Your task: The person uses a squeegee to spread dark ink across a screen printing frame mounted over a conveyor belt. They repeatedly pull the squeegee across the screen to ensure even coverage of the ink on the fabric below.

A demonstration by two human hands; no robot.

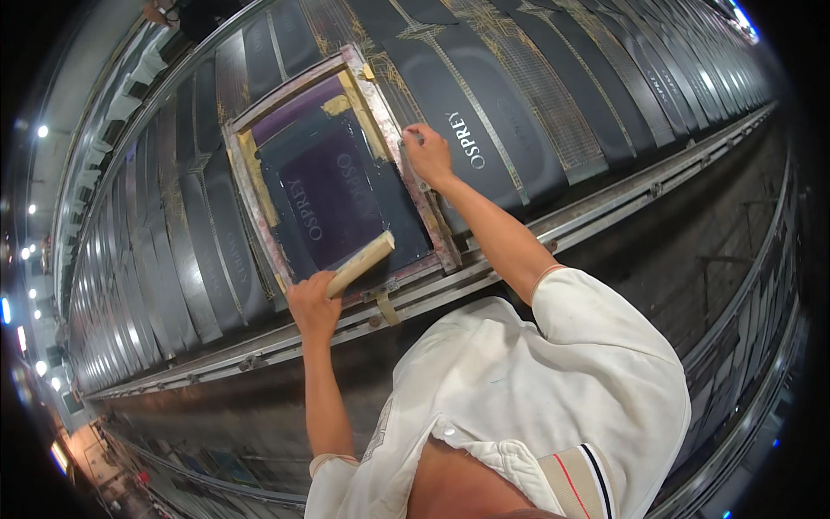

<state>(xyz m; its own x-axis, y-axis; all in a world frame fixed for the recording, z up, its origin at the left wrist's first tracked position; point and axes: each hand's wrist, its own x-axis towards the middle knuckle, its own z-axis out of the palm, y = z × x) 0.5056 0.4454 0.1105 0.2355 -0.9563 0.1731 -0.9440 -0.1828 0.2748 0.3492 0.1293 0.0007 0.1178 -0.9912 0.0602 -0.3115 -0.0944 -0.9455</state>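
Note:
A screen-printing frame (245, 186), its wooden rails patched with yellowish tape, lies on the long printing table. Dark purple mesh (333, 212) with pale lettering fills it. My left hand (313, 304) is closed round one end of a wooden-handled squeegee (363, 263), which slants over the near part of the mesh. The squeegee's lower edge is hidden under its handle. At the frame's right rail, my right hand (428, 157) has its fingers curled against the outer edge; the fingertips are partly hidden.
Dark fabric panels (540, 164) line the table on both sides, some with white printed lettering. A metal rail (596, 201) runs along the near edge, with a tape strip (387, 308) hanging by the frame. At the far upper left is part of another person (157, 12).

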